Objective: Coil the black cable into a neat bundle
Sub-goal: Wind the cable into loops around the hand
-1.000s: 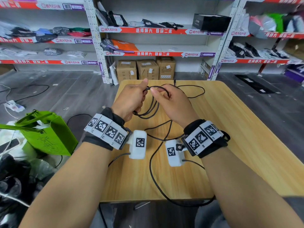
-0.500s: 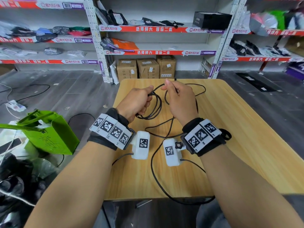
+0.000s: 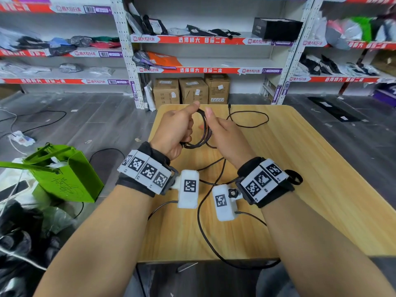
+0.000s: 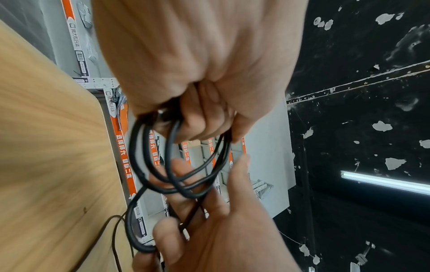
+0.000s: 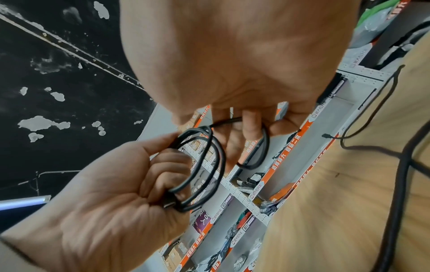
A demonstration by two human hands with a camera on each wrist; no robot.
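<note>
Black cable (image 3: 203,133) coils in left hand (image 3: 174,130) — loose strand through right hand (image 3: 225,133).

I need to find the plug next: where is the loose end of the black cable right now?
In the head view, the cable's free end lies at the far edge of the wooden table, just right of the right hand and in front of the cardboard boxes.
</note>
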